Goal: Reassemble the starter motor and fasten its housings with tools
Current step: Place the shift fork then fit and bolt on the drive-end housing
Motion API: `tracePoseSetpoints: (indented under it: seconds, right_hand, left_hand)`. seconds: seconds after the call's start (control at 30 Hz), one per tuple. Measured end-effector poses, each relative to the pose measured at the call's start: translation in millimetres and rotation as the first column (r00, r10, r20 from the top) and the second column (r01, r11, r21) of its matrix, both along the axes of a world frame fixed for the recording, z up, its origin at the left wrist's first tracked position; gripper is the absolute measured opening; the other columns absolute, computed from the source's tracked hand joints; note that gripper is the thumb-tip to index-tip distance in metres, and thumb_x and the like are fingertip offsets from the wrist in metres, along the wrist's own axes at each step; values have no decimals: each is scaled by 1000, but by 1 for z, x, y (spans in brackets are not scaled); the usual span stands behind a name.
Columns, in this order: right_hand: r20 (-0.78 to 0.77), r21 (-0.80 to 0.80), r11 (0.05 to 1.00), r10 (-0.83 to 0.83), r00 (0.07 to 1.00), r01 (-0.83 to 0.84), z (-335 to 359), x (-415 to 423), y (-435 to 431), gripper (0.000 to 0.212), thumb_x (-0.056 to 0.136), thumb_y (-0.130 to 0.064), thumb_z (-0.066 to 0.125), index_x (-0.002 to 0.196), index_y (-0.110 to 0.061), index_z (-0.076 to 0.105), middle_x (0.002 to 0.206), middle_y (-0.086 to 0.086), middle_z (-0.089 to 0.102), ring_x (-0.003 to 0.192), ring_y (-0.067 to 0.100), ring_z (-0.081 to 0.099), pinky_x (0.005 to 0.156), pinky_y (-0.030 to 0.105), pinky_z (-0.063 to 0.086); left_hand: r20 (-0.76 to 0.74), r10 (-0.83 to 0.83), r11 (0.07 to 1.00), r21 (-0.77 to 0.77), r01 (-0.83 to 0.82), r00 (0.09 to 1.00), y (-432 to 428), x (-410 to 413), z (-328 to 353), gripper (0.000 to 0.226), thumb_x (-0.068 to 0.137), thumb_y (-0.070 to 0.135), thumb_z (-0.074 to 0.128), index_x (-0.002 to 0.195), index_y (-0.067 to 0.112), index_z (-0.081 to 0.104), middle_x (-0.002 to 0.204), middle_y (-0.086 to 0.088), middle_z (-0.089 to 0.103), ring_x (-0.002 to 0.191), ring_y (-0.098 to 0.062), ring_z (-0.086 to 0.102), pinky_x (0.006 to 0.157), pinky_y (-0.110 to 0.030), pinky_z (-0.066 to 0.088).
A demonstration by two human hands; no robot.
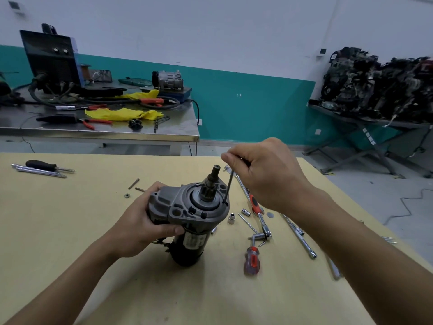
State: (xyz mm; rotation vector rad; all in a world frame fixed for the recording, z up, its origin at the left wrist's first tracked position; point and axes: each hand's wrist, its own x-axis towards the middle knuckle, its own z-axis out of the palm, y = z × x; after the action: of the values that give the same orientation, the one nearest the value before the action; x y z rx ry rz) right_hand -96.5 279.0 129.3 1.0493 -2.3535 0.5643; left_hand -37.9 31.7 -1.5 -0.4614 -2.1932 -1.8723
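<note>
One hex key (229,186) in starter motor (178,205)

starter motor (185,211): grey front housing, black body with pale label | hex key (230,184): black | table (70,231): pale yellow | screwdriver (251,260): red and clear handle | ratchet (255,204): orange-red grip, silver shaft | cloth (121,113): bright yellow | wall (257,95): white over teal band

No legible txt anywhere: pale label (195,241) on the starter motor (185,207) body is too blurred to read, and white tags (333,56) on the engine pile (379,85) at far right are too small.
</note>
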Motion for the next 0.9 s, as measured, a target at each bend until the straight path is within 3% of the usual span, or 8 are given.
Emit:
tracePoseSetpoints:
  seconds: [0.1, 0.2, 0.3, 0.37, 0.43, 0.57, 0.77, 0.9]
  right_hand:
    - [42, -7, 1000, -19, 999, 19, -5, 5, 5, 39, 105, -30, 49, 77, -7, 65, 56, -1, 53, 56, 23, 47, 53, 37, 39]
    - [328, -198, 978, 134, 935, -71, -11, 6, 9, 35, 107, -29, 45, 93, -7, 70, 53, -10, 49, 51, 10, 41, 52, 31, 38]
    - [663, -438, 892, 404, 630, -111, -5, -1, 16, 38, 104, -32, 40, 101, -13, 72, 62, -6, 51, 57, 9, 43, 50, 20, 34]
    - [739, -492, 862, 486, 467, -118, -4, -8, 21, 38, 98, -34, 43, 95, -14, 75, 67, -1, 56, 60, 10, 48, 50, 21, 34]
    - [750, -538, 830, 552, 365, -149, -8, -11, 22, 34, 93, -40, 52, 90, -15, 75, 67, -1, 56, 59, 10, 50, 50, 21, 35]
    - [699, -663, 734, 677, 230, -144, -20, -16, 17, 41, 84, -49, 58, 90, -10, 71, 65, 1, 53, 57, 13, 53, 47, 20, 37]
    - [650, -723, 673, 739, 175, -157, -29, -25, 8, 46, 80, -54, 69, 87, -8, 68, 60, -1, 52, 55, 12, 54, 47, 20, 35]
    - [618, -754, 637, 770, 157, -158, -33, -29, 3, 52, 65, -65, 81, 79, -16, 74, 56, -4, 51, 52, 10, 54, 46, 18, 37]
  left_hand:
    - [4, 10, 1000, 26, -10, 1000, 4, 2, 0, 57, 65, 30, 94, 110, 23, 60, 106, -9, 72, 96, -30, 71, 80, -31, 59]
    - [8, 14, 1000, 24, -14, 1000, 5, 3, -1, 58, 64, 39, 94, 109, 27, 60, 107, -9, 73, 96, -29, 71, 79, -31, 59]
    - [12, 7, 999, 46, -7, 1000, 4, 3, -1, 59, 65, 36, 94, 109, 23, 59, 105, -10, 72, 94, -29, 71, 76, -30, 58]
    - [18, -2, 997, 71, 1, 1000, 3, 5, -1, 59, 66, 34, 94, 109, 18, 58, 102, -12, 72, 86, -34, 70, 71, -30, 58]
    - [18, 1, 996, 85, -2, 1000, 3, 7, -2, 60, 67, 31, 94, 110, 14, 56, 99, -12, 71, 80, -30, 70, 67, -29, 57]
    - [13, 30, 997, 69, -31, 999, 1, 9, -2, 60, 66, 30, 93, 111, 14, 57, 103, -8, 72, 90, -20, 70, 70, -25, 56]
    - [20, 32, 997, 68, -33, 999, 0, 9, -2, 61, 64, 37, 94, 111, 20, 58, 109, -9, 72, 100, -24, 70, 77, -27, 57]
    - [26, 26, 997, 66, -27, 999, 1, 10, -2, 59, 65, 36, 94, 110, 22, 58, 109, -8, 73, 99, -20, 71, 76, -24, 57]
